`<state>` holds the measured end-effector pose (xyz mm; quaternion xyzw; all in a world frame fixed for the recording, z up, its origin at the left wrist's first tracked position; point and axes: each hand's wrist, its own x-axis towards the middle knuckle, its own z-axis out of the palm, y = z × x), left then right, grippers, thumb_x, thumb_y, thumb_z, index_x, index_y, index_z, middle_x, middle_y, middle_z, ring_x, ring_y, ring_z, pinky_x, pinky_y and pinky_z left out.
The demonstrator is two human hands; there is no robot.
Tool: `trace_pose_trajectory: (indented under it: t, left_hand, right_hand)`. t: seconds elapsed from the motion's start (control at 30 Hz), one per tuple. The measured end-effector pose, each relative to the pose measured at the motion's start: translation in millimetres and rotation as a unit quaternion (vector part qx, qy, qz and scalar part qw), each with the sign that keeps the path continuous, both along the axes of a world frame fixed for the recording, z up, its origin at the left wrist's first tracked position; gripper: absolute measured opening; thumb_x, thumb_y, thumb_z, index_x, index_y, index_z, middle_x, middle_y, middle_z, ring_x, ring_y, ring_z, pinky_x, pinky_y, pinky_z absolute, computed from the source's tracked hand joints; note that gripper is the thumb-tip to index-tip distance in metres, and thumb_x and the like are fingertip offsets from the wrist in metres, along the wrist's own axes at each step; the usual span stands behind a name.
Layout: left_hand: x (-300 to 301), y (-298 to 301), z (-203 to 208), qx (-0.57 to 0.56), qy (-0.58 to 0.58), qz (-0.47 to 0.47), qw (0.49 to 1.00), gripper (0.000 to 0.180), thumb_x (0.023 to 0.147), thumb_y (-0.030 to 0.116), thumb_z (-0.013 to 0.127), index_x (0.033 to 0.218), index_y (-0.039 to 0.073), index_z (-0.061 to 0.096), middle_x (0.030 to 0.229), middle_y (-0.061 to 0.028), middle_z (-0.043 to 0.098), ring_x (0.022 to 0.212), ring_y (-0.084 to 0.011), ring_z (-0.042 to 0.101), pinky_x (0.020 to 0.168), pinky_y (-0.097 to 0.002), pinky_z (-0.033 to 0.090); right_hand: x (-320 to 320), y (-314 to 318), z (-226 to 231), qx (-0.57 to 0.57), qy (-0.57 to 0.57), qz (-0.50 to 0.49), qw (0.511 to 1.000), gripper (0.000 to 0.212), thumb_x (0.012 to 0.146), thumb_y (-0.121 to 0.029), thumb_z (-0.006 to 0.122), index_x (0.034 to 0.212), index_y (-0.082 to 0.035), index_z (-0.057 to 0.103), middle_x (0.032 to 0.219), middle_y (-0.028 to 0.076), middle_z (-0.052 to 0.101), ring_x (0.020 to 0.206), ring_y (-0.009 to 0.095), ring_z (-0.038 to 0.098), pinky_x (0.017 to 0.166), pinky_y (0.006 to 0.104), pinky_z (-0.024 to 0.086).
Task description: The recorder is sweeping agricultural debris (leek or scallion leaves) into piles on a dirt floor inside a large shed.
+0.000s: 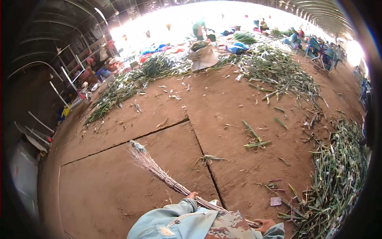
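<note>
A long broom of bundled twigs [162, 174] slants across the lower middle of the head view. Its brushy end, with a bluish scrap [137, 146] caught at the tip, points away to the upper left. My left hand [192, 195] is wrapped round the handle partway along. Near the handle's end, low on the right, my right hand [264, 225] is closed on it too. My light-blue jacket and a camouflage-patterned cloth [230, 226] cover part of the handle between the hands.
Dark grooves [207, 159] cross the brown dirt floor [119, 175]. Loose green stalks [254, 137] lie ahead; a large heap of green stalks [338, 179] stands at the right. Further off are more leaf heaps [274, 65], a pale sack [204, 57] and a person in green [199, 28].
</note>
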<state>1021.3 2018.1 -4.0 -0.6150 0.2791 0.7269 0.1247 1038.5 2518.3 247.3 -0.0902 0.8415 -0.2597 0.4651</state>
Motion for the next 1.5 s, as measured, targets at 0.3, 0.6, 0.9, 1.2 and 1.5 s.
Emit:
trace_pose_trajectory:
  t: [0.3,0.6,0.9,1.2,1.5]
  left_hand:
    - [52,-27,-26,-0.121,-0.004,-0.002,0.993,0.024,0.078,0.016,0.072,0.092,0.003,0.059,0.075,-0.0163,0.067,0.065,-0.0323,0.069,0.062,-0.0449,0.062]
    - [105,-27,-23,-0.066,-0.001,0.070,0.995,0.026,0.082,0.026,0.069,0.090,0.002,0.062,0.082,-0.0164,0.069,0.073,-0.0330,0.068,0.071,-0.0489,0.061]
    - [129,-31,-3,0.007,0.033,0.131,0.991,0.027,0.081,0.026,0.069,0.093,0.003,0.066,0.089,-0.0158,0.074,0.076,-0.0324,0.071,0.073,-0.0465,0.061]
    - [84,-4,26,-0.027,0.014,0.137,0.990,0.026,0.079,0.024,0.071,0.092,0.002,0.063,0.085,-0.0189,0.072,0.075,-0.0343,0.071,0.072,-0.0461,0.062]
    - [69,-13,1,-0.013,0.029,0.083,0.996,0.027,0.079,0.022,0.070,0.090,-0.002,0.063,0.080,-0.0189,0.070,0.072,-0.0340,0.070,0.073,-0.0458,0.063]
  right_hand:
    - [-14,-7,-20,-0.035,0.055,0.020,0.998,0.064,0.078,-0.032,0.081,0.137,-0.019,0.060,0.115,0.014,0.073,0.105,0.028,0.070,0.092,0.0380,0.055]
    - [-47,-26,-10,-0.039,0.071,0.117,0.990,0.065,0.077,-0.034,0.082,0.138,-0.021,0.060,0.114,0.014,0.073,0.104,0.029,0.071,0.091,0.0390,0.055]
    - [-66,-49,28,-0.043,0.049,0.142,0.988,0.065,0.079,-0.035,0.081,0.137,-0.015,0.060,0.115,0.012,0.073,0.104,0.027,0.071,0.092,0.0378,0.055]
    - [-53,-25,12,-0.045,0.042,0.090,0.994,0.065,0.079,-0.035,0.082,0.137,-0.015,0.060,0.113,0.012,0.074,0.103,0.026,0.071,0.091,0.0365,0.056]
    - [-33,-19,9,-0.021,0.019,0.072,0.997,0.066,0.078,-0.038,0.082,0.137,-0.016,0.061,0.113,0.011,0.074,0.103,0.025,0.071,0.091,0.0354,0.055]
